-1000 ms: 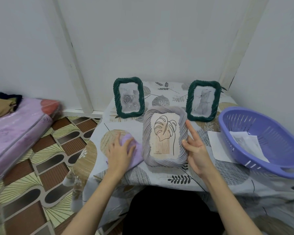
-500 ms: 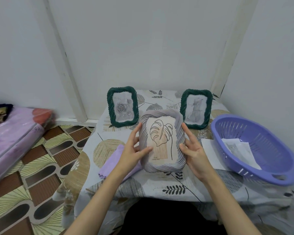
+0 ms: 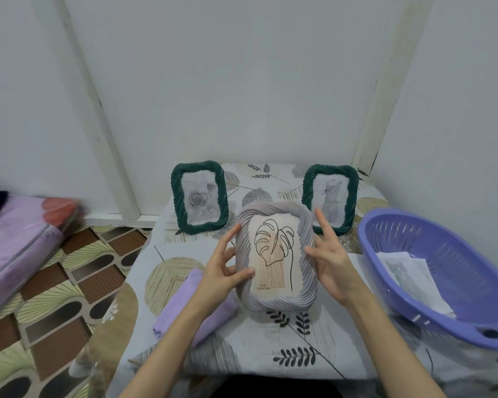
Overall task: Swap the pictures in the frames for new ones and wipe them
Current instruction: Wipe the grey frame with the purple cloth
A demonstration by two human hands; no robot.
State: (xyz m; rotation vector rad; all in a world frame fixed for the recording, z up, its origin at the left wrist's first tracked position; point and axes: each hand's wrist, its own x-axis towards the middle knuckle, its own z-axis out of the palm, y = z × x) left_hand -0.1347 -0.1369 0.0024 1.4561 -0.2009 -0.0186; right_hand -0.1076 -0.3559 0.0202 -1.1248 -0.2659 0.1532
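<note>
- grey frame [image 3: 276, 255] is up off the table [image 3: 314, 349], held upright and facing you, in front of the two green frames, leaf picture [image 3: 273, 254] showing.
- your left hand [image 3: 223, 272] grips the frame's left edge, thumb across the front lower rim, fingers spread up the side and behind.
- your right hand [image 3: 332, 264] presses the right edge with palm and thumb; index and middle fingers stick out loose, so it's more of a brace than a full grip.
- handling, my guess: frame looks light and rigid, the ribbed rope-like rim gives good purchase. the front pane is probably glass or plastic, so likely smudgy and breakable. keep to the rims, thumbs off the pane.
- to swap the picture you'd likely need the back; it's not visible from here, can't tell what catch it has.
- purple cloth [image 3: 193, 305] lies folded on the table under your left forearm, near for the wipe.
- left green frame [image 3: 199, 196] with a rose picture and right green frame [image 3: 330, 198] stand upright behind, close to your fingertips. tipping the grey frame back could knock the right one.
- purple basket [image 3: 443, 282] sits at your right, overhanging the table edge, with paper sheets [image 3: 411, 271] inside, probably prints. reach in gently so it doesn't tip.
- a white sheet [image 3: 354, 261] lies flat between the basket and your right hand.
</note>
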